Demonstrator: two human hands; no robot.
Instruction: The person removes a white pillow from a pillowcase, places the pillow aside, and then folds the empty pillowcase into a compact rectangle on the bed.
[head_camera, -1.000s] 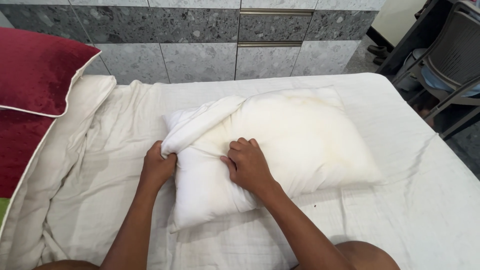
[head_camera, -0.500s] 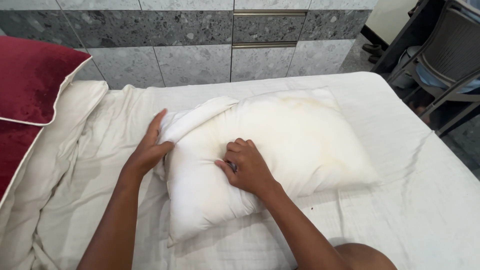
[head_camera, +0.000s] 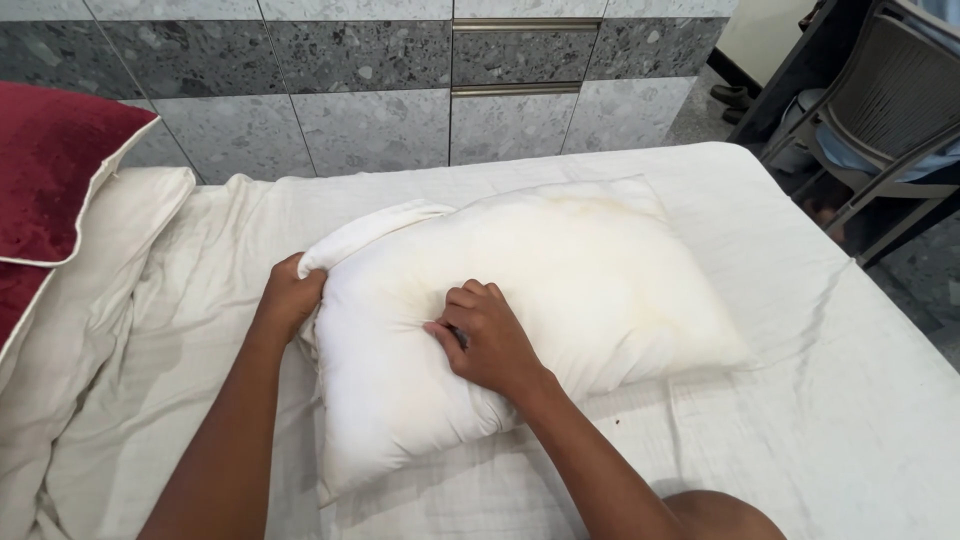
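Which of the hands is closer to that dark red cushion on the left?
Left. The left hand grips the white pillow's left edge, on the red cushion's side; the right hand presses the pillow's middle, farther away.

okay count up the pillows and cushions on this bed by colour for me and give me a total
White pillows: 1, the white pillow gripped by the left hand at its edge and the right hand on top.
Red cushions: 1 for sure, the red cushion at the left edge; more red below it may be a second.
Total: 2 certain.
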